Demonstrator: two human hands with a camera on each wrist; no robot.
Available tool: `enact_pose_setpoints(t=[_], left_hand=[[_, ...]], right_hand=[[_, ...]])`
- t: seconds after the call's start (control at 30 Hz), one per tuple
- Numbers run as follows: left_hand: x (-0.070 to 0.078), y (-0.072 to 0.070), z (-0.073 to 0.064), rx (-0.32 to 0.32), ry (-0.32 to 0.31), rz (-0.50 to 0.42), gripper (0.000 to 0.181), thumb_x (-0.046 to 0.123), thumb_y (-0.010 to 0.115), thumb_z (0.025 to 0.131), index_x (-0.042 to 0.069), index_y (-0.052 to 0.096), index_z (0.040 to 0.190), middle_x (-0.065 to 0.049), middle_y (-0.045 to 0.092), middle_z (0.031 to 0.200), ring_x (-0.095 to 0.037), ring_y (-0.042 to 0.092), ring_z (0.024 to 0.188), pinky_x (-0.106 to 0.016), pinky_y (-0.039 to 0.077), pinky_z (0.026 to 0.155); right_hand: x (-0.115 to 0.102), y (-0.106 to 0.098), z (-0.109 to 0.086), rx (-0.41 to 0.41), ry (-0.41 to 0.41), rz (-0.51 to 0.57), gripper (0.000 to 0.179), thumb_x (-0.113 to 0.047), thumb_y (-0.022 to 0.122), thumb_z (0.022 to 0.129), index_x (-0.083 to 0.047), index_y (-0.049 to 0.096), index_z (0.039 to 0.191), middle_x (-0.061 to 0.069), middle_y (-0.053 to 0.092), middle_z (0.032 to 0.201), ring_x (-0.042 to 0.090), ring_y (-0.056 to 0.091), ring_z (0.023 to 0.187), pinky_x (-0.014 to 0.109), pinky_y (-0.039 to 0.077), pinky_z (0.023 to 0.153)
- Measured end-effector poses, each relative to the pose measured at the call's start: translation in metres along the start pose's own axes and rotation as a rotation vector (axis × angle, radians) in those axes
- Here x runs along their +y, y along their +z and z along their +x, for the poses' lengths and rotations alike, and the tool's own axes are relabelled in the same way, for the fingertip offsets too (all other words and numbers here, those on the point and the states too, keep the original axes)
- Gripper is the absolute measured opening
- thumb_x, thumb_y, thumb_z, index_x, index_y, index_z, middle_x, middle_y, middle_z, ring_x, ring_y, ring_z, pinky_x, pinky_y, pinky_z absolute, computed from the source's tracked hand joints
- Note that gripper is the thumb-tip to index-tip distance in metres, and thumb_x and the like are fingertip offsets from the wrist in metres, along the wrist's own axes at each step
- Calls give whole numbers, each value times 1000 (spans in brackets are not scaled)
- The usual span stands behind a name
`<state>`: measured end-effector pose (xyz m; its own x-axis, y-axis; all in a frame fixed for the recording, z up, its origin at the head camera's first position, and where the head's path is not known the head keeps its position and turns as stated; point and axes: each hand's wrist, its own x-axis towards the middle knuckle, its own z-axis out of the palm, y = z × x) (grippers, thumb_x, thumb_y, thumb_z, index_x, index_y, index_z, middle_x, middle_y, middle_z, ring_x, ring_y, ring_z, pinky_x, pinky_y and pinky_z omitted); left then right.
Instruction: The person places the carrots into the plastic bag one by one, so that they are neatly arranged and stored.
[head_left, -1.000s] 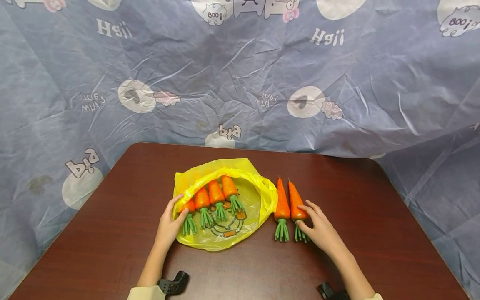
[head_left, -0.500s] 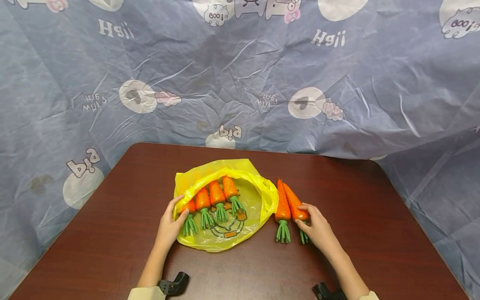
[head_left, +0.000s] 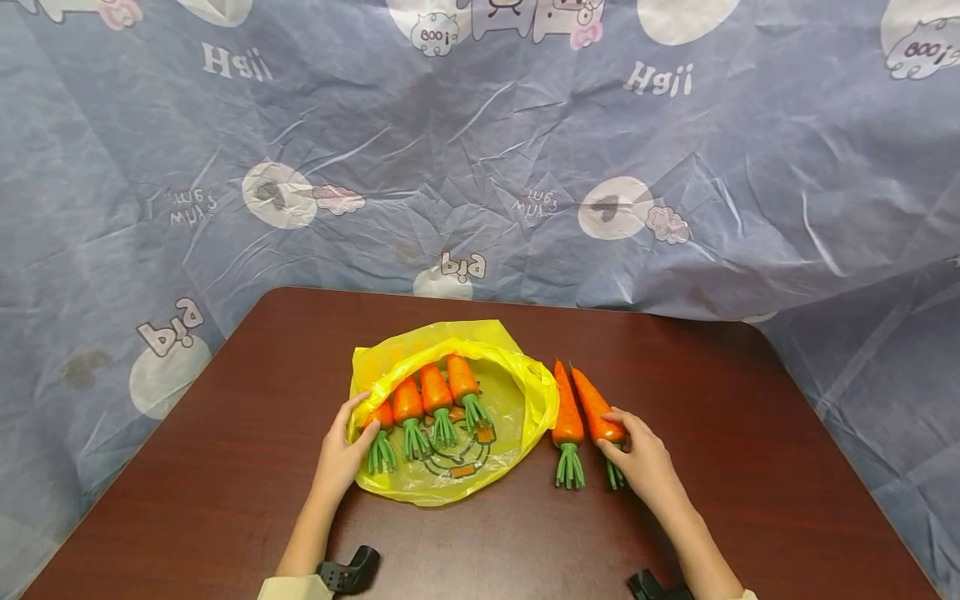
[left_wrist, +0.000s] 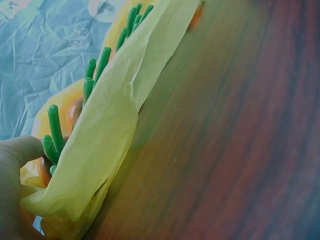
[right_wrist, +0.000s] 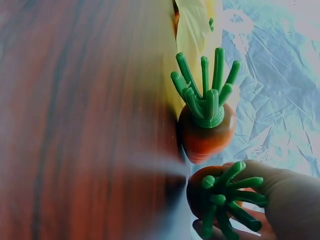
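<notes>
A yellow plastic bag point(head_left: 517, 446) lies on its side, mouth facing me, with several carrots point(head_left: 435, 387) inside, green stalks pointing toward me. My left hand point(head_left: 341, 450) holds the bag's left edge, thumb over the leftmost carrot point(head_left: 381, 414). In the left wrist view the bag's film point(left_wrist: 95, 150) hides most of the carrots behind their green stalks point(left_wrist: 102, 65). Just right of the bag lies another carrot point(head_left: 567, 417), touching its rim. My right hand point(head_left: 645, 462) grips the rightmost carrot point(head_left: 591, 400) near its top; its stalks point(right_wrist: 232, 197) show in the right wrist view.
Everything rests on a dark brown table point(head_left: 480, 550) with rounded far corners. Behind it hangs a crumpled blue-grey printed cloth point(head_left: 480, 217). Black wrist devices point(head_left: 352, 571) sit on both wrists.
My right hand has closed on the rightmost carrot. Its tip swung left against the neighbouring carrot, then back a little to the right, leaving a gap. The left hand holds its place.
</notes>
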<state>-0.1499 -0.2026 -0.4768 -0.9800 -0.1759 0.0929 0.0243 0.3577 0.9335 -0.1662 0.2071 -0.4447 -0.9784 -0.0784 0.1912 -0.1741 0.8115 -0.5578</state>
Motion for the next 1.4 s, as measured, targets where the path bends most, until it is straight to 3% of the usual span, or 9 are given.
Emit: enact_pose_setpoints(t=[0.17,0.3,0.43,1.0,1.4], left_hand=[[0,0,0,-2,8,11,47,29,58,89,27,40,133,-8,33,145,-31,37,128,-54,34,99],[0,0,0,-6,3,13,48,30,57,89,27,39,133,-8,33,145,-32,37,128,-54,34,98],[-1,0,0,-9,0,7,48,29,58,89,27,39,133,-8,33,145,-31,40,126,-52,36,97],[-1,0,0,3,-2,13,47,29,58,89,27,40,133,-9,34,144,-32,39,126,-54,35,97],[0,0,-1,6,4,17,48,30,58,89,27,39,133,-9,34,144,-31,42,124,-51,38,96]], right_hand=[[-1,-5,-1,48,-8,-12,40,-18,67,81,-8,57,118,16,52,129,19,51,76,27,41,62],[-4,-9,-1,96,-13,11,41,-17,68,81,-6,58,119,18,53,128,30,61,88,38,51,70],[-8,-14,-2,112,-17,38,40,-15,68,80,-5,59,119,19,52,128,34,62,95,43,51,76],[-58,-28,-11,76,-73,132,42,-15,68,80,-6,59,120,13,53,130,29,58,108,36,50,80],[-83,-15,-24,49,-149,179,42,-11,73,75,-9,62,116,9,56,127,27,58,108,33,51,79]])
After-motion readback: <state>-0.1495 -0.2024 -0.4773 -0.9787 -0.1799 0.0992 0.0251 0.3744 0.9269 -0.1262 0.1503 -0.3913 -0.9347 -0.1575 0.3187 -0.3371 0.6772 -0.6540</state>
